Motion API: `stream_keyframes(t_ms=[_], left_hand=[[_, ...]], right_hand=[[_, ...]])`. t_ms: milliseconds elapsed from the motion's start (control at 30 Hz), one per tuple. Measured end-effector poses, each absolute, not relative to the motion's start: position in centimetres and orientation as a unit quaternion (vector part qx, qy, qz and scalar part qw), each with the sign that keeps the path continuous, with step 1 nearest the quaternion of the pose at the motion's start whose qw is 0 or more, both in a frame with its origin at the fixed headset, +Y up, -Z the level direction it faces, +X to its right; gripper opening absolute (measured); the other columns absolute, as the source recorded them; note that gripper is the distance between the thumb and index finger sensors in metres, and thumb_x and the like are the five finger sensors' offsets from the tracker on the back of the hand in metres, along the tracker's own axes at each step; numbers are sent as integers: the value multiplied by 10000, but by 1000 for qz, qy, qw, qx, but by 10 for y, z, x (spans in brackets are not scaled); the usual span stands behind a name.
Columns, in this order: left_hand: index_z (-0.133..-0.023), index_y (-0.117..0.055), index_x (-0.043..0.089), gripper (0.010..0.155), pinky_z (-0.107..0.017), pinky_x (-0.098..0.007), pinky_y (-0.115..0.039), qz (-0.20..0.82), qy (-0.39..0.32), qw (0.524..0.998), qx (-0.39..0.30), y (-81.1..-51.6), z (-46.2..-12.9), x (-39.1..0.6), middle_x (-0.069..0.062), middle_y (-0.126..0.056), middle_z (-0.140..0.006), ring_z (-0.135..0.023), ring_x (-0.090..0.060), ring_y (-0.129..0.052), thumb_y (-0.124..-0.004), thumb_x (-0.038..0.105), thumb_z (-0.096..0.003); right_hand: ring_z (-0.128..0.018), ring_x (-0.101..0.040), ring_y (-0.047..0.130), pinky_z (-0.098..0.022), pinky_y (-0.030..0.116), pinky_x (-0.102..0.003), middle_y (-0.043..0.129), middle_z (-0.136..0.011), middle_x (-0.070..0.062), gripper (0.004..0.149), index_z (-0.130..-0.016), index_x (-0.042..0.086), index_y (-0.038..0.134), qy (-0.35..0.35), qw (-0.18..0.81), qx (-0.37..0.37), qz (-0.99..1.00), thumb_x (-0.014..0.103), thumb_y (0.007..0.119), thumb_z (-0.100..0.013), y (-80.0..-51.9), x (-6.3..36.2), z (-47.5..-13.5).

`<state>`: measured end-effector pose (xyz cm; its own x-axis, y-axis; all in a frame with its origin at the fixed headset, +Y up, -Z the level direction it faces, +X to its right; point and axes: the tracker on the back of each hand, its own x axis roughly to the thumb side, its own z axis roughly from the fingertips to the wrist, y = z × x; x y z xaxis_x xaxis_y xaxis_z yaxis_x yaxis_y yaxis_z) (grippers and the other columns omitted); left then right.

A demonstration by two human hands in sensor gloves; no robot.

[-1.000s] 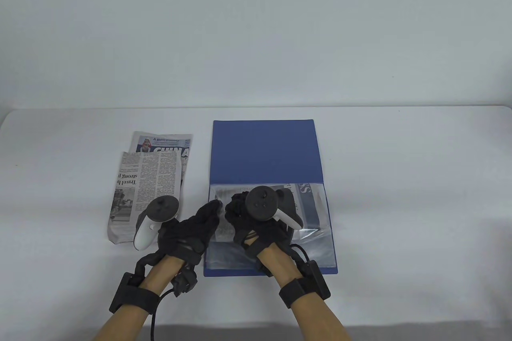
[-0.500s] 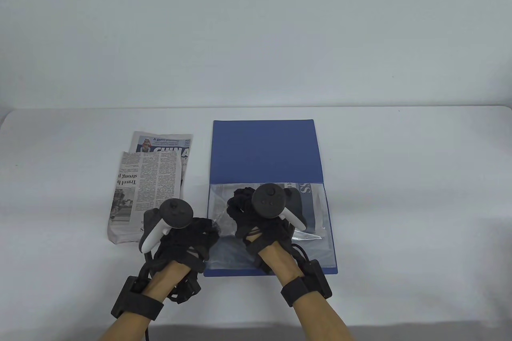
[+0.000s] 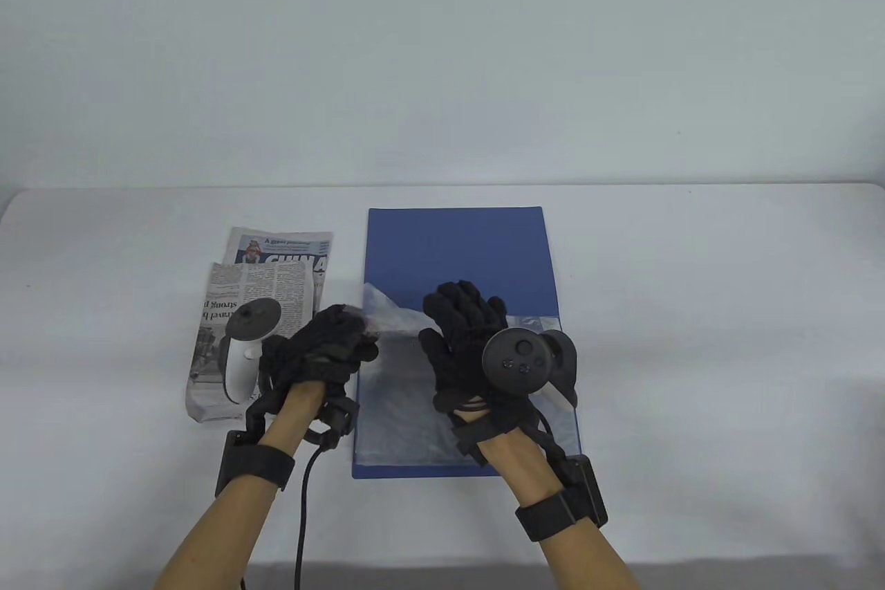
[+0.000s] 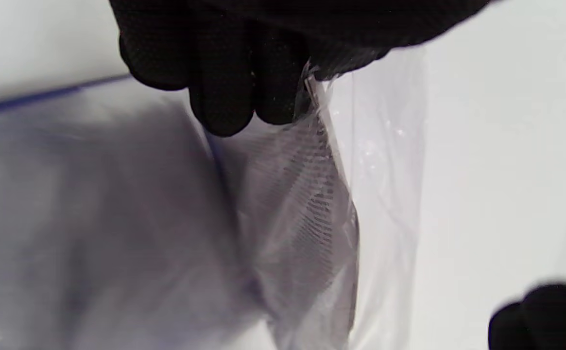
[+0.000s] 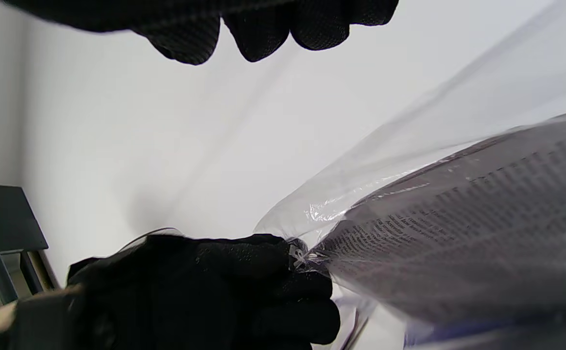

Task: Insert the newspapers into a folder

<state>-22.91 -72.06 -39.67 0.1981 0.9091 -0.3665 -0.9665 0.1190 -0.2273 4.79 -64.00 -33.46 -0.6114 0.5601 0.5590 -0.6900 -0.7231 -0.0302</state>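
A blue folder (image 3: pixel 456 247) lies open on the table. Its clear sleeve (image 3: pixel 390 313) has its left corner lifted. My left hand (image 3: pixel 342 337) pinches that corner and holds it up; the pinch shows in the left wrist view (image 4: pixel 307 92) and the right wrist view (image 5: pixel 297 257). A newspaper (image 5: pixel 462 228) lies inside the sleeve, its print visible through the plastic (image 4: pixel 312 204). My right hand (image 3: pixel 463 317) hovers over the sleeve with fingers spread and holds nothing. Two folded newspapers (image 3: pixel 256 313) lie stacked to the left of the folder.
The white table (image 3: pixel 691 341) ends at a pale wall behind. A cable (image 3: pixel 302 514) hangs from my left wrist toward the front edge. A dark stand (image 5: pixel 1 233) shows at the left edge of the right wrist view.
My left hand took the sleeve's left corner and pulled it up and away from me. My right hand came off the newspaper in the sleeve, shifted right and spread open.
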Motion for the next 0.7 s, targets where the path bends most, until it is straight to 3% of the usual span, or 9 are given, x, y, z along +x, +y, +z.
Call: stream_keyframes(t_ms=[267,333,400,433,500,600,700], left_hand=[[-1077,-493,409,415,-889,-432,-590,688,57,685,-232,-724,-460,-223,115,-636,-1156,-1090,-215,-714,-607,455,-680],[-1131,-410,491,476,-939,-482,-467,703,46,666,-245,-734,-468,-220,120,-488,-1248,-1200,-229,-528,-559,479,-679],[-1182,-146,590,656,-959,-557,-297,705,29,650,-282,-745,-472,-216,114,-190,-1327,-1274,-257,-228,-555,531,-673],[-1177,-63,578,708,-953,-576,-251,701,20,648,-299,-753,-472,-214,121,-114,-1329,-1271,-274,-146,-554,543,-668],[-1172,-26,560,736,-941,-592,-228,696,24,658,-286,-761,-469,-214,101,-91,-1325,-1260,-296,-120,-553,558,-658],[-1197,-133,404,692,-906,-611,-246,662,31,697,-273,-763,-460,-217,-4,-202,-1298,-1216,-359,-171,-542,515,-650],[-1196,-215,361,653,-879,-629,-270,622,-10,741,-253,-751,-443,-223,-41,-257,-1280,-1194,-385,-200,-544,486,-647]], right_hand=[[-982,-514,377,-623,269,-754,417,-1075,-253,557,-1046,34,504,-105,395,263,874,348,673,-617,-644,53,-338],[-981,-516,375,-620,267,-756,415,-1075,-255,559,-1046,32,503,-92,409,258,871,348,673,-618,-648,55,-342],[-981,-517,372,-620,263,-757,413,-1076,-254,561,-1047,30,500,-79,421,251,868,350,671,-618,-651,58,-345],[-980,-519,372,-618,262,-758,411,-1075,-258,563,-1047,28,498,-72,429,247,866,349,670,-619,-654,59,-347],[-979,-521,365,-615,255,-759,403,-1075,-260,567,-1049,26,492,-51,436,239,866,349,670,-619,-659,59,-352],[-976,-525,360,-609,245,-763,402,-1074,-263,571,-1050,22,488,-25,432,237,870,349,672,-619,-665,56,-355],[-978,-523,365,-604,235,-767,411,-1073,-263,570,-1046,23,502,27,408,242,880,352,686,-618,-676,48,-358]])
